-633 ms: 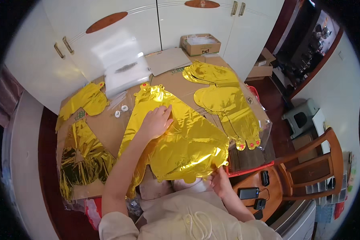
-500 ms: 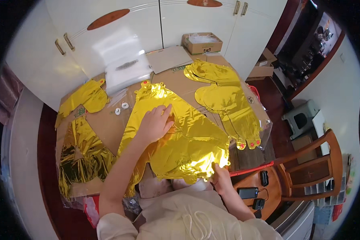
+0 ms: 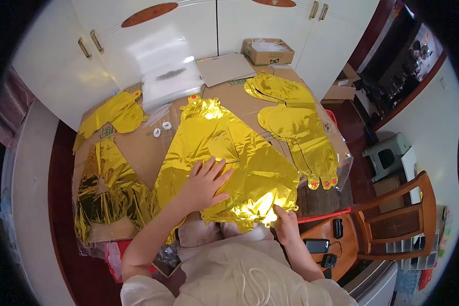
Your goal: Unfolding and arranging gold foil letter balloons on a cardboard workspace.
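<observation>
A large, flat gold foil balloon, uninflated and roughly triangular, covers the near middle of a cardboard-topped table. My left hand rests flat on it, fingers spread. At its lower right corner my right hand pinches the foil edge, thumb on top. More flat gold balloons lie around it: a curved one with red-marked tabs on the right, a smaller one at the far left, and a triangular one at the near left.
Two small white rolls lie left of the middle balloon. Behind stand a stack of clear plastic bags, a grey card sheet and an open carton. A wooden chair at the right carries a phone.
My left hand has slid nearer to me across the foil and flattened out with its fingers spread. My right hand keeps its hold on the corner. The view has shifted slightly.
</observation>
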Demonstrator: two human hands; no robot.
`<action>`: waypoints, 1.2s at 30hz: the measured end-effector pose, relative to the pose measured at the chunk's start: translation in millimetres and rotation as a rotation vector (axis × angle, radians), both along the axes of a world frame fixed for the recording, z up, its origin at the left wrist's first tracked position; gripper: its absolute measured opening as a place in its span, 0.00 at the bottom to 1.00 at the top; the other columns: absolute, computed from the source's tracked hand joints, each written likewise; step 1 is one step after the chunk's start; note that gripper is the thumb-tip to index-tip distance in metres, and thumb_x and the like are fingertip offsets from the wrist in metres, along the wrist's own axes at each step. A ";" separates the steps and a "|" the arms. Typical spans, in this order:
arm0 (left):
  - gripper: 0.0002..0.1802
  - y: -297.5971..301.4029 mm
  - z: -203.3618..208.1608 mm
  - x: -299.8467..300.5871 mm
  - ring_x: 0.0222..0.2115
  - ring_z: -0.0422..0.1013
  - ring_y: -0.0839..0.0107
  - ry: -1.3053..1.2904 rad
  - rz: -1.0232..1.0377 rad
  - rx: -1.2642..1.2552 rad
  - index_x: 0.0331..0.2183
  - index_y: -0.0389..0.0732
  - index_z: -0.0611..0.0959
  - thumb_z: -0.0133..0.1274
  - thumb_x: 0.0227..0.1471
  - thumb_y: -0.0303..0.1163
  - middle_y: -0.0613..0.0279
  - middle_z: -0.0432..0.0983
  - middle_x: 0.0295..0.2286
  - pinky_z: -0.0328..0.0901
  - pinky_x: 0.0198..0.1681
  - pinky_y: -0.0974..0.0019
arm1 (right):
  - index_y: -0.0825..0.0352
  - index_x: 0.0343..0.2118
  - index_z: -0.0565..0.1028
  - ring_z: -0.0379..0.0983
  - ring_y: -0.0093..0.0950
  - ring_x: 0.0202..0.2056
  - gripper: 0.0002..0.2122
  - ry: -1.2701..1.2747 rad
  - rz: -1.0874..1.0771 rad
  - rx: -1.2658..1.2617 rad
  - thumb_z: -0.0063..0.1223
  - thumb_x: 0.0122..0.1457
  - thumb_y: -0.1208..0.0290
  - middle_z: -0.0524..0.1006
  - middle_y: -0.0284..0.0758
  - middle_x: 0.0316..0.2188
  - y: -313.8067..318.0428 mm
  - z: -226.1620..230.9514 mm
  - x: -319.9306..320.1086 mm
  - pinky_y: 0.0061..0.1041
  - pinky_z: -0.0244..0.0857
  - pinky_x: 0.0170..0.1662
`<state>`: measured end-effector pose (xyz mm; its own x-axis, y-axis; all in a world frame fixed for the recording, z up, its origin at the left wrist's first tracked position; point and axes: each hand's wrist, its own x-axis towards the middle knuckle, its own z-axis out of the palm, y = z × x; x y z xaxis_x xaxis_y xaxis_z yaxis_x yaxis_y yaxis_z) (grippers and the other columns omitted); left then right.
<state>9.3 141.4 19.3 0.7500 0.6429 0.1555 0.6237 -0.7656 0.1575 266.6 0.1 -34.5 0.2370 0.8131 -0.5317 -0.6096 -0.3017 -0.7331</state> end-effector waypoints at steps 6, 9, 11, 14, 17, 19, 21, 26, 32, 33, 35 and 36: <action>0.37 -2.3 -10.0 2.6 0.60 0.55 0.50 -0.001 -0.001 0.035 0.58 0.49 0.69 0.53 0.50 0.57 0.53 0.60 0.58 0.49 0.60 0.46 | 0.70 0.42 0.72 0.75 0.22 0.34 0.11 -0.231 -0.009 0.113 0.57 0.57 0.76 0.78 0.34 0.36 -6.2 2.9 0.5 0.22 0.68 0.35; 0.38 -3.1 -11.6 2.5 0.60 0.54 0.51 -0.020 0.006 0.049 0.58 0.49 0.68 0.53 0.50 0.57 0.53 0.61 0.58 0.48 0.60 0.46 | 0.70 0.44 0.72 0.75 0.23 0.36 0.12 -0.553 -0.047 0.304 0.57 0.57 0.78 0.78 0.33 0.38 -5.1 18.4 -14.0 0.21 0.68 0.38; 0.36 -3.5 -12.4 3.1 0.60 0.54 0.52 -0.014 0.014 0.067 0.57 0.49 0.70 0.52 0.51 0.57 0.55 0.61 0.58 0.48 0.60 0.46 | 0.72 0.44 0.71 0.75 0.25 0.38 0.14 -0.641 -0.067 0.420 0.59 0.55 0.79 0.78 0.36 0.38 0.1 15.7 -22.3 0.22 0.67 0.41; 0.36 -4.3 -14.4 3.0 0.60 0.54 0.53 -0.008 0.016 0.074 0.57 0.50 0.71 0.51 0.51 0.58 0.56 0.61 0.58 0.48 0.60 0.46 | 0.70 0.41 0.72 0.75 0.32 0.36 0.14 -0.863 0.040 0.358 0.61 0.51 0.79 0.77 0.41 0.34 -3.8 13.9 -32.2 0.23 0.67 0.40; 0.36 -4.5 -10.4 3.4 0.60 0.53 0.53 0.011 0.027 0.040 0.57 0.50 0.70 0.52 0.50 0.57 0.56 0.60 0.58 0.48 0.60 0.46 | 0.62 0.37 0.78 0.71 0.35 0.36 0.13 -1.399 0.258 0.819 0.59 0.46 0.77 0.74 0.34 0.30 9.2 41.0 -35.6 0.35 0.62 0.48; 0.37 -3.9 -8.4 3.5 0.60 0.53 0.53 0.012 0.025 0.004 0.57 0.50 0.69 0.53 0.49 0.55 0.56 0.59 0.59 0.48 0.60 0.46 | 0.62 0.37 0.78 0.70 0.35 0.37 0.13 -1.449 0.331 0.941 0.59 0.44 0.76 0.74 0.33 0.31 15.3 45.1 -43.0 0.41 0.60 0.51; 0.37 -0.8 -8.5 0.2 0.60 0.52 0.54 -0.007 0.012 -0.029 0.58 0.50 0.69 0.54 0.48 0.54 0.57 0.58 0.59 0.48 0.60 0.47 | 0.61 0.36 0.78 0.70 0.34 0.37 0.13 -1.488 0.392 1.012 0.59 0.44 0.76 0.74 0.31 0.32 19.4 47.1 -48.6 0.44 0.59 0.52; 0.39 1.3 -22.0 -3.0 0.60 0.53 0.54 -0.049 0.023 -0.008 0.58 0.49 0.69 0.54 0.47 0.55 0.57 0.58 0.59 0.47 0.60 0.47 | 0.62 0.41 0.76 0.68 0.36 0.43 0.17 -1.359 0.282 0.918 0.59 0.45 0.77 0.71 0.37 0.38 20.3 39.4 -48.9 0.39 0.57 0.56; 0.42 -6.2 -10.4 4.1 0.60 0.52 0.49 -0.003 0.014 0.026 0.57 0.53 0.70 0.52 0.46 0.65 0.51 0.58 0.59 0.44 0.60 0.43 | 0.66 0.60 0.50 0.61 0.31 0.55 0.34 -0.330 -0.079 0.501 0.50 0.50 0.83 0.62 0.37 0.54 -12.6 -8.2 -44.9 0.34 0.56 0.59; 0.43 -6.7 -10.2 4.0 0.60 0.51 0.48 -0.015 0.002 0.025 0.57 0.53 0.71 0.52 0.44 0.66 0.49 0.57 0.59 0.44 0.60 0.43 | 0.66 0.61 0.50 0.61 0.31 0.55 0.33 -0.229 -0.113 0.522 0.49 0.51 0.83 0.62 0.37 0.54 -16.2 -10.7 -47.4 0.35 0.56 0.60; 0.43 -7.3 -9.1 4.1 0.60 0.51 0.47 -0.020 -0.003 0.025 0.57 0.58 0.72 0.54 0.41 0.68 0.48 0.57 0.59 0.43 0.60 0.42 | 0.65 0.61 0.50 0.61 0.31 0.56 0.32 -0.026 -0.181 0.561 0.48 0.53 0.82 0.63 0.37 0.54 -22.4 -10.7 -56.2 0.36 0.56 0.60; 0.44 -8.0 -8.7 4.1 0.60 0.51 0.46 -0.022 -0.006 0.025 0.57 0.60 0.72 0.55 0.40 0.68 0.47 0.57 0.59 0.43 0.60 0.41 | 0.61 0.61 0.55 0.61 0.31 0.58 0.28 -0.023 -0.108 0.530 0.53 0.60 0.68 0.63 0.34 0.58 -26.5 -13.9 -56.7 0.35 0.57 0.59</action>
